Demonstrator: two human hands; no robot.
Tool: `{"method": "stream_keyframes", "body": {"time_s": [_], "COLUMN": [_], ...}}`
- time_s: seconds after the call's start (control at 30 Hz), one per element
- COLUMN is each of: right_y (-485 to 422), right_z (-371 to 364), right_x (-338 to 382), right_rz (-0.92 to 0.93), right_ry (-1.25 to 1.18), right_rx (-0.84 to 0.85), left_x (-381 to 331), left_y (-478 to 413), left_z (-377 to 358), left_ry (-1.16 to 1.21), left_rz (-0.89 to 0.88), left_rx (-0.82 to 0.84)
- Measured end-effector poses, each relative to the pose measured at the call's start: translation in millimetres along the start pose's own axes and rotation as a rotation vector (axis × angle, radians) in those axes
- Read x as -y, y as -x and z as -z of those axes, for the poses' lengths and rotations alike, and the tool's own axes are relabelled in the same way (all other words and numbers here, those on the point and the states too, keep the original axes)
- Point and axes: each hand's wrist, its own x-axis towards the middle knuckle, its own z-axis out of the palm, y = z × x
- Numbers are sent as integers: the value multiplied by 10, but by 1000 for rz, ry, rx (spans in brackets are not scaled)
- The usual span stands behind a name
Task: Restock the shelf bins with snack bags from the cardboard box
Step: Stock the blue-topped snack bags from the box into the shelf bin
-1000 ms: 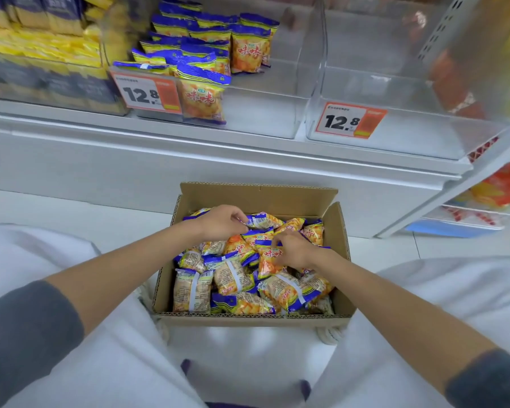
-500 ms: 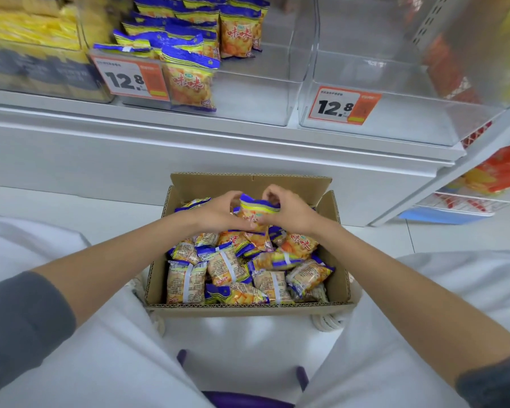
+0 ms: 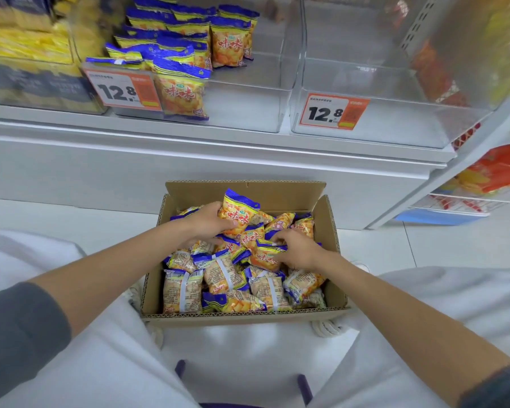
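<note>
Packs in yellow wrap (image 3: 27,45) crowd the far-left end of the shelf (image 3: 189,148), too blurred to read. Next along stands a clear shelf bin (image 3: 248,119). Blue-and-orange snack bags (image 3: 227,45) are stacked through its left half and toward its back wall. One front bag (image 3: 183,92) stands upright against the bin's front wall, just beside a price tag (image 3: 124,89) marked 12.8.

Below the shelf edge, an open cardboard box (image 3: 245,315) sits on the pale floor (image 3: 56,213) between the person's knees in white trousers (image 3: 100,363). Its far flap stands upright near the shelf base, and a loose heap of bags (image 3: 218,278) fills it.

The left hand (image 3: 206,222) is over the box's far-left corner. Its fingers are curled round a raised bag (image 3: 239,214), which is held upright and slightly tilted above the heap, close to the far wall.

The right hand (image 3: 298,250) lies low on the heap, just right of the box's middle. Its fingers are bent over the blue top edge of an orange bag (image 3: 264,257), with the thumb against the bag's face. The two hands are apart, with a few bags between them.

Further right on the shelf is a second clear bin (image 3: 380,134), with its own 12.8 tag (image 3: 333,111) at the front-left corner. At the far right edge, red and orange packs (image 3: 498,172) rest on a lower rack, blurred.
</note>
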Motion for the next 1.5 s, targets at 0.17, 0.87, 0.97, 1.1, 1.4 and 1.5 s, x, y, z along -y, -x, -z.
{"method": "stream_keyframes", "body": {"time_s": [0.17,0.87,0.97,1.1,1.4,1.5], "right_y": [-47,180,-15,-554,-1681,-1824], "right_z": [648,2098,2428,2705,2620,2618], "right_x": [159,1603,1677,1770,1754,1739], "right_rz": [38,433,393,212,83,47], "right_ry": [-385,-909,-996,-883,-719,-751], "right_rx": [-88,-189,-394,-588,-367,-280], "left_x": [-99,-1674,-1958,-2048,-1922,-1958], "left_y": [34,869,776,306,-518,-586], "left_z": [84,829,1181,1724,2154,2195], "left_ry": [103,165,0,-333,-803,-780], "left_rz": [-18,-485,-614,-586,-514,-570], "left_rx": [-193,4,-286,-607,-607,-576]}}
